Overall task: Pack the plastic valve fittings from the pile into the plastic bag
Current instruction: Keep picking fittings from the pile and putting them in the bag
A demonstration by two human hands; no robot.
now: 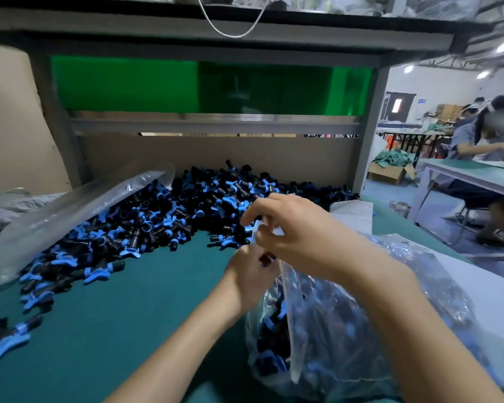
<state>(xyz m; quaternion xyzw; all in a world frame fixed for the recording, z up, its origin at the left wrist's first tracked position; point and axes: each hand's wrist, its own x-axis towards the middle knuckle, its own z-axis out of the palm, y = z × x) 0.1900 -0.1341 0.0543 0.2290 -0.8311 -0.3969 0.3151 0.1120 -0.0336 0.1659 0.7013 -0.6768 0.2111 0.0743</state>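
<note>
Right hand [291, 228]: centre, pinching rim of plastic bag [346, 330], lower right.
Left hand [249, 276]: just below, curled around dark fitting [266, 258] at bag mouth.
Pile [163, 216]: centre left, on green table [128, 301].

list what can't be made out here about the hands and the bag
- Head view: fingers of the left hand, hidden by the right hand and the plastic bag rim; their hold is unclear.
- Head view: plastic bag bottom, cut off by the lower frame edge.
- Head view: left side of the pile, covered by empty clear bags.
</note>
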